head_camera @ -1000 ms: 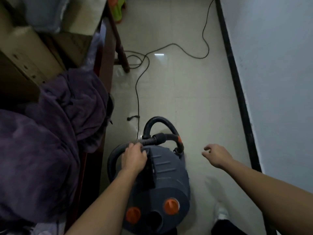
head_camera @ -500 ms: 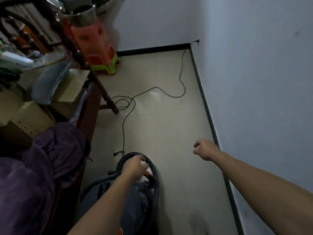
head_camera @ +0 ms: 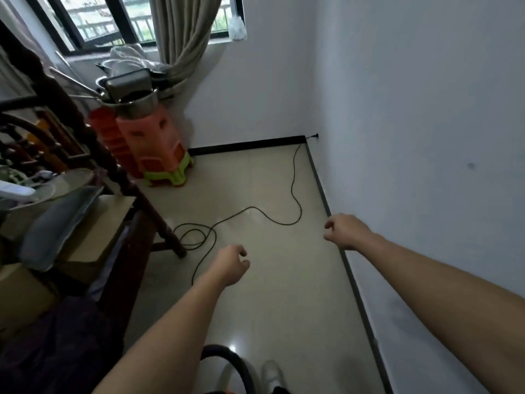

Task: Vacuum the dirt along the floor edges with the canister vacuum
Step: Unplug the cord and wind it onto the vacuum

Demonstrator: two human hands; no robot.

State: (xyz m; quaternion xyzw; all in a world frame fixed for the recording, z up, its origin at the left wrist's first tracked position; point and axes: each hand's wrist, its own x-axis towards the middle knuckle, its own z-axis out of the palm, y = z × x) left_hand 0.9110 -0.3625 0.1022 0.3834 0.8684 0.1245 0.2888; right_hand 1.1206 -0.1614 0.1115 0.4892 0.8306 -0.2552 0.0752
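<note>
Of the vacuum only a small part shows: a dark curved hose (head_camera: 231, 362) at the bottom edge, at 6 o'clock of the view, with a bit of orange under it. The body is out of the picture. Its black cord (head_camera: 252, 207) lies on the pale tiled floor (head_camera: 272, 294). It makes loose loops near the foot of a dark wooden post (head_camera: 154, 216), at 9 o'clock from the middle. From there it runs in a wave toward 1 o'clock, up to a plug (head_camera: 314, 135) in the wall, just above the black baseboard (head_camera: 338, 237).

The 2 hands hang in the air above the floor and touch nothing. The left hand (head_camera: 231, 264) is near the middle, at 12 o'clock from the hose. Its grip is loose, the fingers half curled and apart from the thumb, with nothing inside. The right hand (head_camera: 345, 231) is at 3 o'clock from the left one, over the baseboard by the white wall (head_camera: 426, 166). Its grip is also loose and holds nothing.

A white shoe (head_camera: 271, 373) stands just at 3 o'clock of the hose. In the far corner, at 11 o'clock, a stack of orange stools (head_camera: 153, 143) with a green one at the bottom carries a metal pot (head_camera: 136, 105). Behind it a beige curtain (head_camera: 184, 38) hangs at a window (head_camera: 93, 21). At 9 o'clock cardboard boxes (head_camera: 93, 237) carry a grey tray (head_camera: 56, 226), and a dark purple cloth (head_camera: 56, 351) lies at 7 o'clock.
</note>
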